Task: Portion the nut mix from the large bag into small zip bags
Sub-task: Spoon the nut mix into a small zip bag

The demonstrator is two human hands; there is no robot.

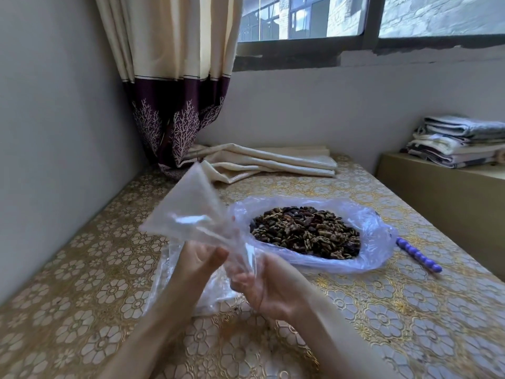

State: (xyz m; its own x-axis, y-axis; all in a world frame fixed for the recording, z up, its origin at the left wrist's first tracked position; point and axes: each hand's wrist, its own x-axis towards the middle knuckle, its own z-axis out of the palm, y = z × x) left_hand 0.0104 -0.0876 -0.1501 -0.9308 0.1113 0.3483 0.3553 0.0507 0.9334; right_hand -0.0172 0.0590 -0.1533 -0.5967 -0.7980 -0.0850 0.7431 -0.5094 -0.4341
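Observation:
A large clear plastic bag (379, 236) lies open on the table, holding a heap of nut mix (306, 231). In front of it both hands hold up a small empty clear zip bag (188, 212), which looks blurred. My left hand (202, 258) pinches its lower edge from the left. My right hand (259, 285) grips the same end from the right, with its fingers curled around the plastic. More clear small bags (175, 274) lie flat on the table under my hands.
A purple beaded stick (418, 254) lies right of the large bag. Folded cream cloth (262, 162) and a curtain (177, 105) sit at the table's back. A stack of folded towels (459, 140) rests on a side cabinet at right. The table (82, 310) has a gold floral cover.

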